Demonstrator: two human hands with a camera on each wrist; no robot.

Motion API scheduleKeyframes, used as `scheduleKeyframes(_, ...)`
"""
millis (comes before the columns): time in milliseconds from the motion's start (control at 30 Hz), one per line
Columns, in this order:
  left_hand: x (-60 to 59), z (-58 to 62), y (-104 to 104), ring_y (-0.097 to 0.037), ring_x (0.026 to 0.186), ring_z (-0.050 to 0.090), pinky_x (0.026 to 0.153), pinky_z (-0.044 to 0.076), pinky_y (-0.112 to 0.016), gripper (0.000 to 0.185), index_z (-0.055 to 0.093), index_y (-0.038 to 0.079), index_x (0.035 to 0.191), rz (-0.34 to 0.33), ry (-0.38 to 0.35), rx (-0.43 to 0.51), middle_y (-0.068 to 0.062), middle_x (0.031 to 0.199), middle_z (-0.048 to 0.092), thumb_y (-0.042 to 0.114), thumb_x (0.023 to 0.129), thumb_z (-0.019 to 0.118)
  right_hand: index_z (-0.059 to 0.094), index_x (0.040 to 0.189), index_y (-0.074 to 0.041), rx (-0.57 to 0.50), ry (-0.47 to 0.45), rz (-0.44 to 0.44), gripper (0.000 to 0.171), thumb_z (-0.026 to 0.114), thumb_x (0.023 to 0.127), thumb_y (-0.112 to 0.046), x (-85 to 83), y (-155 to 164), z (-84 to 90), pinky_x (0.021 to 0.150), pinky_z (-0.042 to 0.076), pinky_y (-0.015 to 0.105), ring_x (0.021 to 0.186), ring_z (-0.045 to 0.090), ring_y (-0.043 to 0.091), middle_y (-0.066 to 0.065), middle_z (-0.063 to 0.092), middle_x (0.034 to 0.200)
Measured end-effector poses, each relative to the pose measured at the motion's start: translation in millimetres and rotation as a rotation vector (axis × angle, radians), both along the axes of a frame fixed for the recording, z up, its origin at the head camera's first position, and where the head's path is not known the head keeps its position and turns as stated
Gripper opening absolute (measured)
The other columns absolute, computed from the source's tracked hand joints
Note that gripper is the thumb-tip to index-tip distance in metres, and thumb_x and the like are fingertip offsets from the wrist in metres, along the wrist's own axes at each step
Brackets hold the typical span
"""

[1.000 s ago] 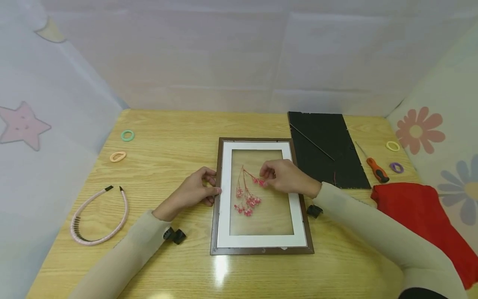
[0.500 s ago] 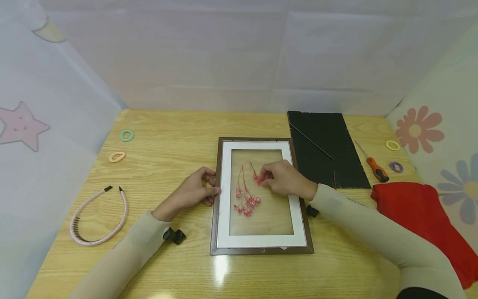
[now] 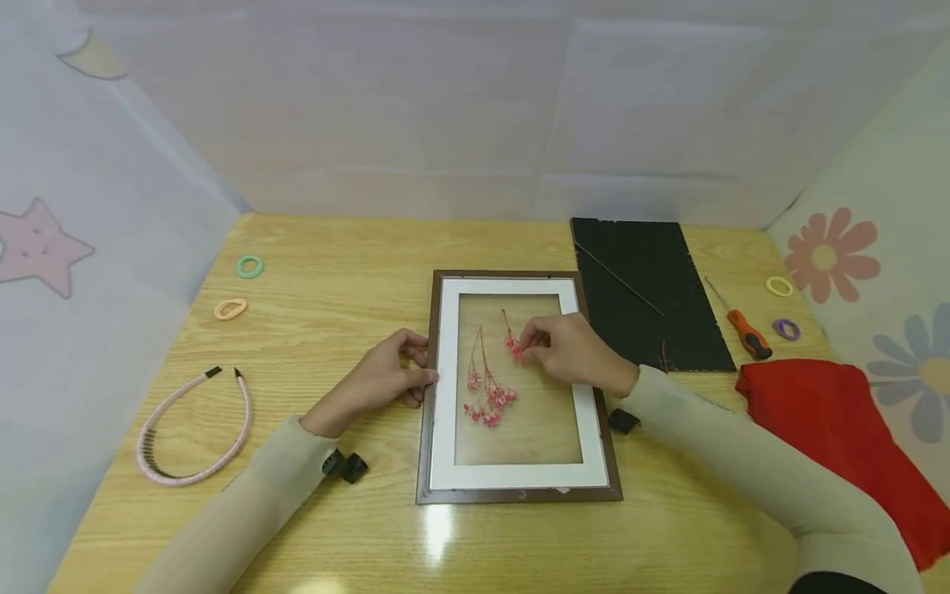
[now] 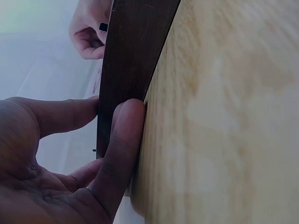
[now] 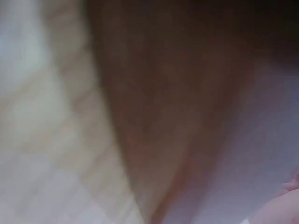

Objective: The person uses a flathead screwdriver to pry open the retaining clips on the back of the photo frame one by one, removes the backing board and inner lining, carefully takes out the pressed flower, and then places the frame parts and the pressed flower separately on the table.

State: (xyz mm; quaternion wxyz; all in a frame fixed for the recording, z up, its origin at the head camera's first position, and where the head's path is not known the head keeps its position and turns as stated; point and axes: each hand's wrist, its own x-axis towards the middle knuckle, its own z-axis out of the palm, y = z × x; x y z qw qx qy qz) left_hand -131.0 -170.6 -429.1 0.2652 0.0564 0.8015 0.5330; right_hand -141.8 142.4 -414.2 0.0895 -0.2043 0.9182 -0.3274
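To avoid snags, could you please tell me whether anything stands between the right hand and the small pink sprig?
Nothing visible does: the right hand pinches the small sprig by its blossoms, and the larger sprig lies apart, to the left.

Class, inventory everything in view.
frame: 1, brown, centre
mount: 1, white, inside frame
sprigs: 2+, pink, within mount
board: 1, black, right
rod: 1, grey, on board
twig: 1, red, on board
screwdriver: 1, orange-black, right
rings: 4, green/orange left, yellow/purple right
headband: 1, pink, left
cloth: 1, red, right
table: 1, yellow, beneath
walls: 3, pale, around
prints: 4+, mixed, walls
gadgets: 2+, black, wrists
sleeves: 2, beige, arms
left hand: 1, at frame edge
right hand: 1, at sprigs
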Motion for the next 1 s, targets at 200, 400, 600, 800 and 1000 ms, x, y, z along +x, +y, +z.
scheduleKeyframes(200,-1.0,0.4,3,-0.023,0.067,0.068,0.064,0.066,-0.041,0.061,0.041,0.000,0.141,-0.001,-0.001,-0.003,-0.021,0.119,0.055,0.009,0.091,0.074,0.072,0.092,-0.020,-0.023,0.003,-0.086,0.002,0.074,0.094,-0.020,6.0,16,13.2,0.060,0.052,0.026,0.073,0.063,0.010,-0.006,0.071,0.082)
scheduleKeyframes(400,-1.6,-0.1,1,-0.021,0.066,0.067,0.063,0.066,-0.039,0.060,0.041,-0.002,0.141,0.000,0.007,-0.007,-0.021,0.118,0.055,0.007,0.091,0.073,0.074,0.095,-0.015,-0.036,0.026,-0.182,0.005,0.075,0.093,-0.020,13.2,39,27.7,0.060,0.051,0.026,0.073,0.063,0.014,-0.003,0.072,0.084)
scheduleKeyframes(600,-1.9,0.4,0,-0.021,0.066,0.068,0.064,0.066,-0.039,0.061,0.041,-0.002,0.142,0.000,0.002,-0.010,-0.021,0.118,0.055,0.008,0.091,0.073,0.073,0.094,-0.015,-0.012,0.084,-0.251,0.006,0.077,0.091,-0.019,22.4,71,34.6,0.060,0.049,0.023,0.072,0.062,0.016,0.001,0.073,0.084)
scheduleKeyframes(800,-2.5,1.2,-1,-0.022,0.067,0.068,0.064,0.066,-0.039,0.061,0.040,-0.002,0.141,-0.007,0.004,-0.016,-0.022,0.119,0.054,0.008,0.091,0.073,0.073,0.091,-0.015,0.000,0.151,-0.327,0.006,0.078,0.089,-0.015,35.6,99,40.6,0.055,0.047,0.021,0.066,0.060,0.012,0.004,0.075,0.083)
scheduleKeyframes(1000,-2.5,0.8,0,-0.023,0.068,0.068,0.064,0.067,-0.040,0.060,0.040,-0.002,0.141,-0.007,-0.006,-0.012,-0.022,0.120,0.054,0.008,0.091,0.073,0.073,0.093,-0.013,0.007,0.155,-0.403,0.008,0.077,0.090,-0.018,51.2,120,44.6,0.049,0.042,0.022,0.061,0.055,0.006,0.008,0.076,0.084)
